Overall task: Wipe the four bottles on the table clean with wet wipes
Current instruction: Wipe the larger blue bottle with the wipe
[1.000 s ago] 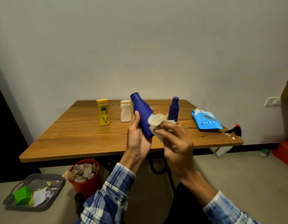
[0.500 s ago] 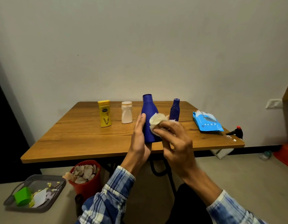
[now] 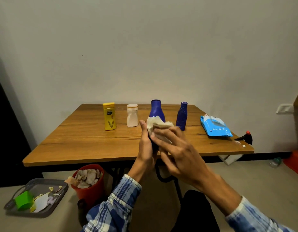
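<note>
Left hand (image 3: 145, 148) grips the big blue bottle (image 3: 156, 109) low on its body, upright, held above the table's (image 3: 88, 141) near edge. Your right hand (image 3: 176, 151) lays fairly straight fingers over the wet wipe (image 3: 155, 123), pressing it to the bottle's front. Behind stand the yellow bottle (image 3: 109, 117), white bottle (image 3: 132, 116) and small dark-blue bottle (image 3: 182, 117); the wipes pack (image 3: 215, 126) lies far right. On the floor – a red bin (image 3: 90, 190) and a grey tray (image 3: 44, 213). A second ago the bottle leaned neck-left; now it's straight, with the wipe further across its front. Right fingers are blurred, thumb hidden, and the hands cover the bottle's lower half.
</note>
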The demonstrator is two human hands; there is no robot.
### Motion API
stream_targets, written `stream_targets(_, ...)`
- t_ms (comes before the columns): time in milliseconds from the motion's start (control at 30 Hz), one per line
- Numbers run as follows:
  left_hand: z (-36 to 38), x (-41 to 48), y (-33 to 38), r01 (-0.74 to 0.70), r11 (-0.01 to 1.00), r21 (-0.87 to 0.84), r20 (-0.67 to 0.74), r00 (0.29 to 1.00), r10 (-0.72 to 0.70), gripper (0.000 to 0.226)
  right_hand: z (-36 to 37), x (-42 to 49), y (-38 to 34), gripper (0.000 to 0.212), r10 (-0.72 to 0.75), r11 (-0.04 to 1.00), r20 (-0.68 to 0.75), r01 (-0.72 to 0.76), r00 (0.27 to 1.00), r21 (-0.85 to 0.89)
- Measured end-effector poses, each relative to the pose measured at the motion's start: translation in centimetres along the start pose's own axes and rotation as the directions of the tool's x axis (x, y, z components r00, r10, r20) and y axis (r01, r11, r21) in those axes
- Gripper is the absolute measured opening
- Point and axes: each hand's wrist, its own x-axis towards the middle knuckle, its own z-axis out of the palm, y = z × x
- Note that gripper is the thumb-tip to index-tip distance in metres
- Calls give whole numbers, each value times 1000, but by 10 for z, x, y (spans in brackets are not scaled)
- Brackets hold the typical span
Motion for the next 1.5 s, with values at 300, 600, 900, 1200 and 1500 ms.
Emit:
stream_targets(300, 12, -2, -6, -55, 993, 106, 132, 990, 40, 69, -20, 49, 36, 37, 235, 967, -235, -204, 943, 150)
stream_targets(600, 16, -11, -6, -34, 996, 87, -5, 999, 34, 71, -12, 32, 16, 28, 66, 996, -100, -72, 993, -56)
stream_targets(900, -2, 1, 11, 18, 991, -136, 66, 998, -9, 85, 20, -4, -6, 34, -44, 993, 31, 47, 999, -105)
stream_targets(1200, 6, 5, 10, -21, 998, 63, 1, 1000, 21, 54, 14, 0, 14, 36, 141, 989, -258, -146, 956, -1)
stream_targets(1500, 4, -6, 2, -78, 971, 226, 190, 981, 35, 42, -11, 39, 31, 43, 137, 988, -335, -151, 932, -14)
